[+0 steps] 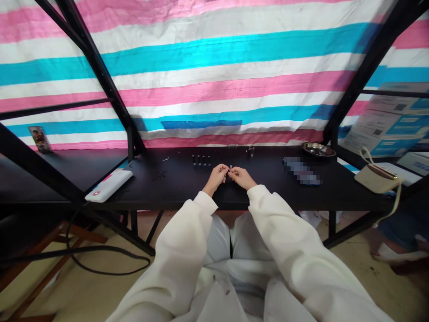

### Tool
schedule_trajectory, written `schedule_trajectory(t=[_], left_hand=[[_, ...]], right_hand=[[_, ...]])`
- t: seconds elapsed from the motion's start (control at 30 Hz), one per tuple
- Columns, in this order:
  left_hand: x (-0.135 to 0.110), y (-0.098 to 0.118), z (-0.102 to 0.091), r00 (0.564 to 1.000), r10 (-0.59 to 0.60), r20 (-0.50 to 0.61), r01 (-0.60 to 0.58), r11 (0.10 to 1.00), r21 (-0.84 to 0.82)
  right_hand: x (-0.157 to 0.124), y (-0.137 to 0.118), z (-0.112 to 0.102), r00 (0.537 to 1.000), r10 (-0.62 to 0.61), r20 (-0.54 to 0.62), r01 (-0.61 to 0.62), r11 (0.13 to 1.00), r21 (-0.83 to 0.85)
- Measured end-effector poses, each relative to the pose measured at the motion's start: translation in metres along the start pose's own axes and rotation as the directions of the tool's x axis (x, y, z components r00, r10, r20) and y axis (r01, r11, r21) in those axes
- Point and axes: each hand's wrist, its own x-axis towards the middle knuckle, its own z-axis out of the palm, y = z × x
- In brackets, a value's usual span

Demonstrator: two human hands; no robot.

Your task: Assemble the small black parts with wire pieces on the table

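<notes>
Fine two-hand fingertip work over the tabletop (181, 188), I'd judge. Right hand (242, 177): grip apparently pinching a small piece (231, 167). Left hand (217, 175) just beside; can't tell if its grip holds anything. Four tubes (199, 160) stand nearby, upright. Next move calls for light, steady fingertips.

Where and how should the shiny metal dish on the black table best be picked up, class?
Probably by the near rim of the metal dish, pinched from the front left with the right hand: it looks shallow, its near rim is exposed, and the black post stands close on its right.
</notes>
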Motion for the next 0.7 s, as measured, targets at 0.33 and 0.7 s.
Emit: schedule_trajectory(t=[0.33,0.7], left_hand=[[-0.005,-0.004,-0.001,0.993,0.112,-0.032,-0.106,0.984,0.145],[-0.016,-0.003,0.0,0.952,0.307,-0.02,-0.249,0.808,0.534]], right_hand=[[-0.003,0.008,0.004,0.998,-0.053,0.044,0.056,0.995,-0.078],[0.034,0.011,-0.054,0.982,0.184,-0.03,-0.186,0.98,-0.067]])
